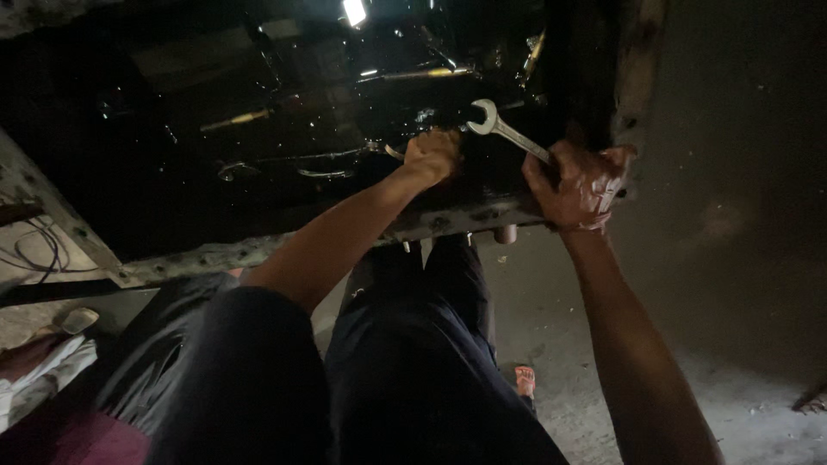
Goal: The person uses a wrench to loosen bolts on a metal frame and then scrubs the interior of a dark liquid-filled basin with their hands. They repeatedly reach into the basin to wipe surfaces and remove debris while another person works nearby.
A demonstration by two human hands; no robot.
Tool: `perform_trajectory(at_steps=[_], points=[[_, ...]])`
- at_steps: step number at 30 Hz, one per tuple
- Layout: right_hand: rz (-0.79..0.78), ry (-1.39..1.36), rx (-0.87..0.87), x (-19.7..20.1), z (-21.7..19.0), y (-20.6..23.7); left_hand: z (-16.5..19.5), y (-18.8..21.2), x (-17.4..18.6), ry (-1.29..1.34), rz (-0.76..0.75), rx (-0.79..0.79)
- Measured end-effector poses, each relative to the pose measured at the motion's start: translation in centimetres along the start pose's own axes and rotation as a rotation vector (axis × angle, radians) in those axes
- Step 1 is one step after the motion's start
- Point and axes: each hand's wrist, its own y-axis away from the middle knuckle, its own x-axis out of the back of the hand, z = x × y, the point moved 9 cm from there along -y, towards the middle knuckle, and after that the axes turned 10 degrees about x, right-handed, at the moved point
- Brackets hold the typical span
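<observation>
A: What does the right hand (579,183) hold?

B: It holds an open-ended spanner (510,131). The fingers are closed tight around the handle, so only the shiny upper part with the open mouth comes out above them. The mouth points up and to the left, away from the knuckles, and it is free; I see no nut or bolt inside it.

A: And the left hand (433,155)?

B: It is further in, to the left of the spanner's mouth and near to it but apart. The fingers are curled into a loose fist and pressed on something in the dark, oily machine body (284,129). What is inside the fist I cannot tell, because the back of the hand hides it.

A: Why is the spanner held so low on the handle?

B: I judge it gives more leverage, and it keeps the fingers out of the greasy parts. The hand itself looks wet with oil.

A: What is just under the fingers?

B: A rusty metal edge (448,220) runs below both hands; the right hand seems to touch it. A small round stud (506,233) hangs just below this edge, between the two wrists.

A: Anything beyond the fingertips?

B: Yes, thin rods (237,119) with yellow ends lie deeper in the dark. Far below the hands are the person's dark trousers (413,362) and the dusty floor (732,327).
</observation>
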Motion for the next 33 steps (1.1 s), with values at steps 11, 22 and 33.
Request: perform_trajectory(at_steps=[11, 22, 33], points=[[-0.026, 0.069, 0.019, -1.4, 0.8, 1.3, -2.0, 9.8, 9.9, 0.129, -0.132, -0.251], [0.053, 0.205, 0.063, -2.7, 2.5, 0.0, -13.2, 13.2, 12.9, 0.997, 0.628, -0.082], [0.186, 0.285, 0.207, -2.5, 3.5, 2.3, -16.1, 27.6, 6.2, 1.751, 0.344, -0.141]])
